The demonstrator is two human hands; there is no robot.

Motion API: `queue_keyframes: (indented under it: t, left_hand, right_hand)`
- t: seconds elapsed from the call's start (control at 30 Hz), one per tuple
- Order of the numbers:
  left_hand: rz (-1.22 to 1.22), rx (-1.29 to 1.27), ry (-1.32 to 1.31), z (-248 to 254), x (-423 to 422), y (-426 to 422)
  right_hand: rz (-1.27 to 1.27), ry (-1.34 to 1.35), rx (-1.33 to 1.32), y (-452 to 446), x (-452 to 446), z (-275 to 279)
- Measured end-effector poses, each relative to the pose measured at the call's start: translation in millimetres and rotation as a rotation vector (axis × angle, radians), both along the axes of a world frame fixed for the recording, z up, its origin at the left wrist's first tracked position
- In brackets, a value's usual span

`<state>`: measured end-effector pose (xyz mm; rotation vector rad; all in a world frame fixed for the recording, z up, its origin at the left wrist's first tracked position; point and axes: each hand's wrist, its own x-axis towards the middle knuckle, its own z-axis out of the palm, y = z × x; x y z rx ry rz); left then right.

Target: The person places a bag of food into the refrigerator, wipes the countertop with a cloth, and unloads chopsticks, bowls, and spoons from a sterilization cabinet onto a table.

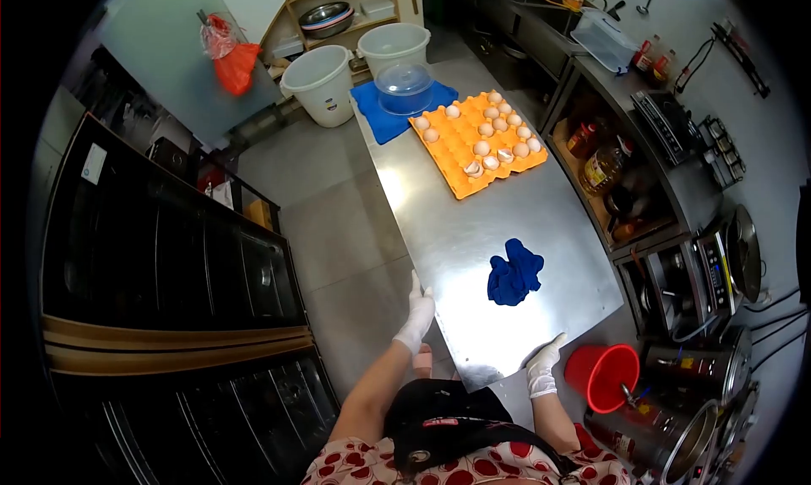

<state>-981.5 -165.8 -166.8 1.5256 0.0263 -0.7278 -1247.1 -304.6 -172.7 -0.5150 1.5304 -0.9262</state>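
My left hand (418, 316), in a white glove, is at the left edge of the metal table (465, 231), its fingers stretched out and apart. At the table's near right edge is my right hand (543, 368), also white-gloved, with fingers extended along the edge. No object shows in either hand. Between them, a crumpled dark blue cloth (514, 273) lies on the tabletop. Farther off sits an orange egg tray (456, 151), partly filled with eggs and a few broken shells. Beyond it, a clear lidded bowl (404, 89) stands on a blue cloth (384, 122).
Two white buckets (319, 84) stand past the far end. Shelving with an oil bottle (601, 168) lines the right side. A red bucket (601, 377) and metal pots (693, 438) are close to my right. Dark glass-fronted cabinets (177, 231) flank the left.
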Motion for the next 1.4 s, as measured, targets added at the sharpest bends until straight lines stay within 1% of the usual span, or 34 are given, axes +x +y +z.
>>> queue_keyframes:
  t: [0.13, 0.23, 0.3, 0.33, 0.43, 0.47, 0.5, 0.53, 0.57, 0.6, 0.67, 0.7, 0.73, 0.77, 0.8, 0.87, 0.9, 0.93, 1.0, 1.07, 1.13, 1.17, 1.2, 1.27, 1.33, 1.37, 1.4]
  left_hand:
    - [0.007, -0.011, 0.019, 9.2, 0.3, -5.1]
    - [0.007, -0.006, -0.032, 1.4, -0.1, -7.4]
    - [-0.007, 0.025, -0.078, -16.0, 4.8, -9.9]
    - [-0.013, 0.038, -0.101, -17.0, 4.5, -10.5]
    - [-0.005, 0.068, -0.088, -20.2, 8.9, -14.6]
    - [-0.005, 0.081, -0.088, -28.9, 7.3, -15.3]
    - [0.022, 0.16, -0.228, -60.2, 10.4, -20.5]
    - [0.034, 0.126, -0.207, -61.0, 9.6, -20.9]
    - [0.04, 0.091, -0.183, -59.4, 10.2, -21.5]
    - [0.041, 0.056, -0.159, -57.6, 10.5, -22.9]
    - [0.047, 0.077, -0.168, -65.3, 13.3, -24.4]
    - [0.041, 0.098, -0.172, -67.1, 15.8, -24.1]
    - [0.039, 0.117, -0.18, -68.5, 19.2, -25.4]
    - [0.037, 0.106, -0.179, -66.3, 25.5, -27.2]
    - [0.009, 0.152, -0.205, -64.8, 24.2, -26.2]
    - [-0.045, 0.254, -0.258, -60.4, 28.3, -22.9]
    - [-0.093, 0.373, -0.332, -64.2, 29.9, -20.8]
    - [-0.076, 0.429, -0.357, -54.0, 23.7, -18.1]
    - [-0.041, 0.541, -0.408, -19.5, 13.9, -13.6]
    - [0.032, 0.481, -0.438, -32.5, 3.9, -2.6]
    - [0.049, 0.383, -0.43, -52.1, -6.8, 18.6]
    - [0.059, 0.371, -0.383, -51.1, -14.8, 29.4]
    - [0.087, 0.335, -0.344, -32.2, -27.4, 38.0]
    - [0.115, 0.284, -0.36, -58.7, -30.8, 64.6]
    - [0.099, 0.321, -0.275, -50.2, -41.1, 93.4]
    - [0.09, 0.341, -0.254, -47.1, -46.8, 108.0]
    - [0.079, 0.363, -0.235, -47.0, -51.2, 123.0]
  right_hand:
    - [0.041, 0.078, 0.026, -6.8, -3.1, -14.9]
    - [0.068, 0.016, 0.024, -9.4, -2.7, -18.7]
    - [0.107, -0.144, -0.027, -15.5, -5.9, -35.9]
    - [0.128, -0.223, -0.053, -17.5, -7.6, -42.6]
    - [0.162, -0.263, -0.055, -26.1, -7.4, -57.6]
    - [0.168, -0.308, -0.053, -26.9, -5.3, -55.8]
    - [0.171, -0.351, -0.05, -26.8, -3.3, -54.5]
    - [0.168, -0.391, -0.044, -28.1, -3.4, -52.5]
    - [0.186, -0.359, -0.016, -30.1, -6.1, -53.3]
    - [0.177, -0.171, -0.017, -31.9, -10.6, -53.4]
    - [0.074, 0.317, -0.187, -41.0, -16.4, -59.9]
    - [0.195, 0.676, -0.511, -43.3, -26.6, -54.4]
    - [0.163, 0.804, -0.803, -33.7, -14.3, -21.5]
    - [0.266, 0.722, -0.88, -37.4, 0.2, -2.9]
    - [0.371, 0.635, -0.952, -40.0, 7.8, 7.5]
    - [0.667, 0.528, -1.08, -56.4, 43.9, 27.4]
    - [0.815, 0.619, -1.176, -64.3, 63.8, 36.2]
    - [0.966, 0.71, -1.27, -70.9, 83.0, 42.8]
    - [1.094, 0.688, -1.244, -73.2, 123.8, 45.8]
    - [1.266, 1.004, -1.389, -71.2, 144.2, 19.4]
    - [1.384, 0.831, -1.453, -55.6, 149.3, -0.4]
    - [1.541, 0.746, -1.444, -38.4, 140.7, 10.2]
    - [1.691, 0.657, -1.429, -20.6, 126.5, 22.4]
    - [1.722, 0.503, -1.549, 9.1, 79.9, 0.1]
    - [1.862, 0.53, -1.505, 24.9, 26.0, 14.9]
    - [1.857, 0.57, -1.483, 15.7, 9.3, 17.3]
    - [1.846, 0.676, -1.397, -4.8, 5.6, 22.5]
